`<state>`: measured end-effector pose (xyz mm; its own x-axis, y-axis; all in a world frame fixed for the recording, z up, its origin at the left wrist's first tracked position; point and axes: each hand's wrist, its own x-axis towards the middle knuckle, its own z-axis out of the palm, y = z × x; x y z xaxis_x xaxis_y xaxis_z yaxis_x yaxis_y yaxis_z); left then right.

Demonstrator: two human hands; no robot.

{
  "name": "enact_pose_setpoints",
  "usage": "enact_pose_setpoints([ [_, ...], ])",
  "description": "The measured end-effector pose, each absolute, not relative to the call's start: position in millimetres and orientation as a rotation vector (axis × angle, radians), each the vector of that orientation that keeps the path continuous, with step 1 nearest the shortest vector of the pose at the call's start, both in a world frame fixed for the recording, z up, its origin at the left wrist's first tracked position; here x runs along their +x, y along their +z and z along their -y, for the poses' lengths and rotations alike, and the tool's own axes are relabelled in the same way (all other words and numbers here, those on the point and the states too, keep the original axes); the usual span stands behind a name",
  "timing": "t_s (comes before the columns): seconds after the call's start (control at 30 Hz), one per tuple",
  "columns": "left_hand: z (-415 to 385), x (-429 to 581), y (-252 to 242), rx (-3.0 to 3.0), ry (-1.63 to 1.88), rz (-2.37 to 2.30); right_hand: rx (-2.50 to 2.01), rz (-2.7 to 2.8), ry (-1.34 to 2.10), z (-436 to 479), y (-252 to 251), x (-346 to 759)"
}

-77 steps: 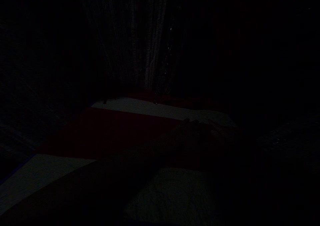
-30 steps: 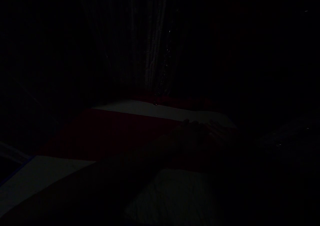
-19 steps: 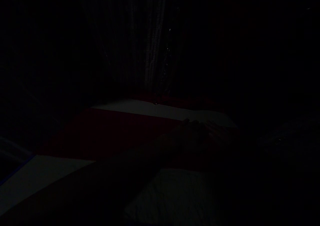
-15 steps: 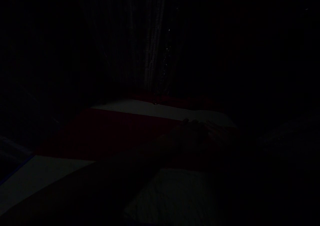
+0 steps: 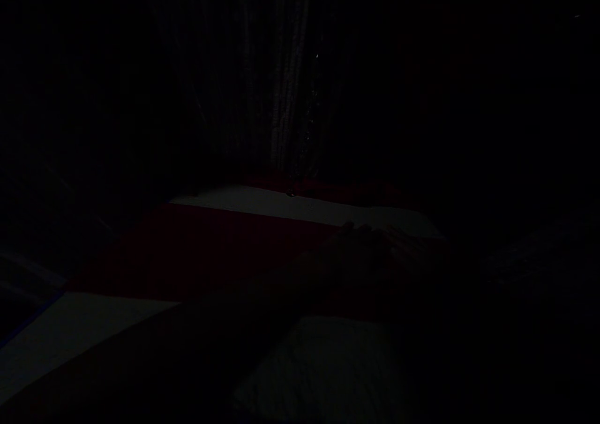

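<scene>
The scene is very dark. A red and white striped sheet, probably cloth, lies in front of me, with a red band between a far pale band and a nearer pale one. My left forearm crosses it from the lower left, and my left hand rests on the red band by the far pale stripe. Just right of it, my right hand lies on the sheet with its fingers apart. Both hands look flat, though their outlines are dim. No held object shows.
Small glints run down in a line, like dripping water, to a shiny spot on the far pale stripe. A blue edge borders the sheet at left. Dark vertical streaks stand behind. Deep shadow hides the right side.
The glints above the sheet have shifted, and the topmost one is gone. Both hands stay in nearly the same place.
</scene>
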<state>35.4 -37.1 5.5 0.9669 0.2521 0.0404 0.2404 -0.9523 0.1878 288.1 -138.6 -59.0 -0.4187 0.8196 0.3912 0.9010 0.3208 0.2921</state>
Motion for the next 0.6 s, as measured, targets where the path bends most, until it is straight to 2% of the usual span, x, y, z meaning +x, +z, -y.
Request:
enact_pose_setpoints([
  [0.6, 36, 35, 6, 2.95, 0.104, -0.361, -1.509, 2.46, -0.719, 132, -64, 299],
])
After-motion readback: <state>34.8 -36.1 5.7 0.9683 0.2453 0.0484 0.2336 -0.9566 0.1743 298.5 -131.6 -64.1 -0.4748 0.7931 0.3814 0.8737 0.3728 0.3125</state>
